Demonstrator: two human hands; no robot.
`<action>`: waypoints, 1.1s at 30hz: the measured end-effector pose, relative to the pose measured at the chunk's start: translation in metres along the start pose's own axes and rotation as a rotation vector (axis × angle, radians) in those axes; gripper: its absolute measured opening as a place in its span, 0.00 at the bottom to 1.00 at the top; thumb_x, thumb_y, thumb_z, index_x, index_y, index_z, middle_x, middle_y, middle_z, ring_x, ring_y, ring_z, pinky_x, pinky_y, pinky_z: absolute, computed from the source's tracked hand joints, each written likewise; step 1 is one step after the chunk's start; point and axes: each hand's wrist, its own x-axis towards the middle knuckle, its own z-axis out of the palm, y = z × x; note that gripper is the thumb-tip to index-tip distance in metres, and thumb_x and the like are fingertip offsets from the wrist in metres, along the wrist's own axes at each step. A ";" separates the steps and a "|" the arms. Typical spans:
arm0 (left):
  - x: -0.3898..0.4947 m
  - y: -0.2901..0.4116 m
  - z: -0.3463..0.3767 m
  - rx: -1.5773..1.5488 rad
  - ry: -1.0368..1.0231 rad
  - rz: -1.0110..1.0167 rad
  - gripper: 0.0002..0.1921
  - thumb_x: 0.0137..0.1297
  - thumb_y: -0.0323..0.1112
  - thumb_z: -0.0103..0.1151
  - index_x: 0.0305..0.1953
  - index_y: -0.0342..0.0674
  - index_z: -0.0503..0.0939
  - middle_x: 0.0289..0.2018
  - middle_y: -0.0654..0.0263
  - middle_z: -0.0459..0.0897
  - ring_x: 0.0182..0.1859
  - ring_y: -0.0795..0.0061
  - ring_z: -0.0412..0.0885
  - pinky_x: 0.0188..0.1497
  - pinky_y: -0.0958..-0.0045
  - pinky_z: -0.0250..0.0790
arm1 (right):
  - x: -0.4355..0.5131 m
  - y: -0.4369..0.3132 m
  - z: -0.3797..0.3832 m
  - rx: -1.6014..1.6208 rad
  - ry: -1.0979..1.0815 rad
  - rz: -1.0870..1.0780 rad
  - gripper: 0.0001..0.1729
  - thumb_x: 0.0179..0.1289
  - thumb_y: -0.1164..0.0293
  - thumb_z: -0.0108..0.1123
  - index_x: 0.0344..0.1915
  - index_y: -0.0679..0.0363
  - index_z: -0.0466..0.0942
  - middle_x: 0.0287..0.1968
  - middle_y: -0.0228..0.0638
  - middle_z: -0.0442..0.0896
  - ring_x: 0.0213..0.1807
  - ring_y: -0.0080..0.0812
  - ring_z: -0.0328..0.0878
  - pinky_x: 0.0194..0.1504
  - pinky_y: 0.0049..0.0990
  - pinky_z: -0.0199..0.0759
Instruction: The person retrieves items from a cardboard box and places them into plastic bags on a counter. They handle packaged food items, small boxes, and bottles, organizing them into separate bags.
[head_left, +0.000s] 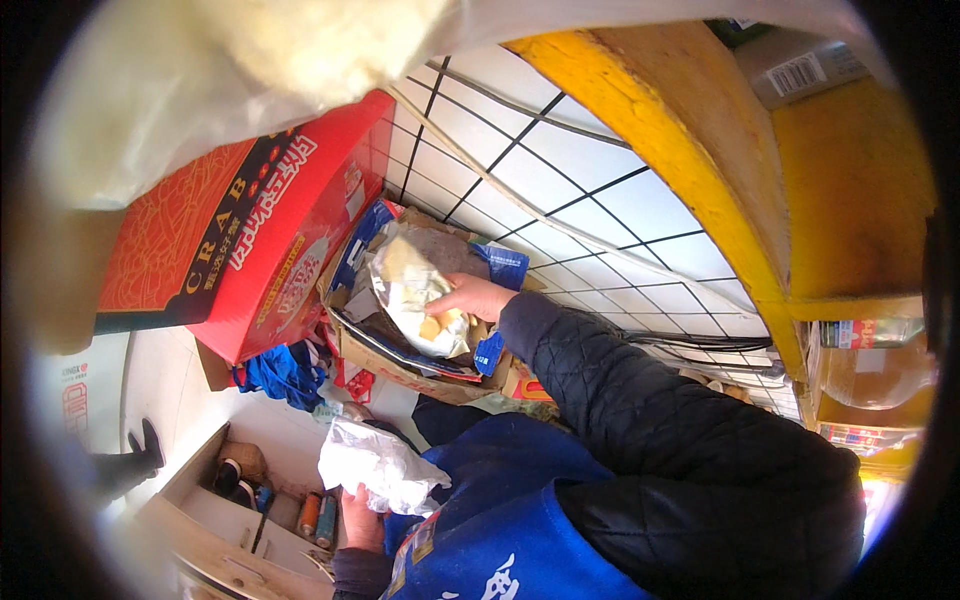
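My right hand (480, 298) reaches into an open cardboard box (420, 384) and grips a clear plastic bag (405, 289). Yellowish pieces show inside that bag; I cannot tell what they are. Blue printed cardboard (504, 264) and a dull grey-brown item (446, 244) lie around it in the box. Low and nearer my body, my left hand (364, 521) holds a crumpled white plastic bag (382, 461). Its contents cannot be made out.
A red carton (300, 247) and a crab gift box (180, 232) stand left. A blurred plastic bag (225, 90) hangs close above. Yellow shelving (847, 195) rises right, with cables (540, 217) along the tiled wall. Spray cans (318, 517) sit lower left, near another person's foot (146, 446).
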 end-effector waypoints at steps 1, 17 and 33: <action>0.001 0.001 0.001 0.021 -0.011 0.008 0.15 0.75 0.42 0.46 0.54 0.40 0.73 0.34 0.69 0.82 0.26 0.79 0.78 0.19 0.78 0.63 | 0.004 -0.001 0.005 -0.376 -0.025 -0.008 0.30 0.58 0.65 0.69 0.58 0.67 0.76 0.54 0.44 0.83 0.53 0.36 0.82 0.57 0.32 0.74; -0.006 0.005 0.004 0.001 0.085 0.009 0.12 0.73 0.37 0.50 0.51 0.38 0.75 0.32 0.67 0.83 0.24 0.78 0.79 0.18 0.77 0.64 | 0.069 0.042 -0.034 -1.657 0.587 0.132 0.51 0.58 0.57 0.66 0.66 0.86 0.53 0.62 0.70 0.68 0.66 0.61 0.67 0.67 0.41 0.64; 0.008 -0.002 0.000 0.021 0.054 -0.054 0.14 0.73 0.35 0.49 0.56 0.40 0.72 0.38 0.65 0.84 0.28 0.76 0.81 0.20 0.76 0.67 | 0.006 0.053 0.035 -1.549 0.761 -0.547 0.10 0.51 0.75 0.56 0.36 0.64 0.75 0.37 0.46 0.77 0.42 0.45 0.76 0.44 0.39 0.71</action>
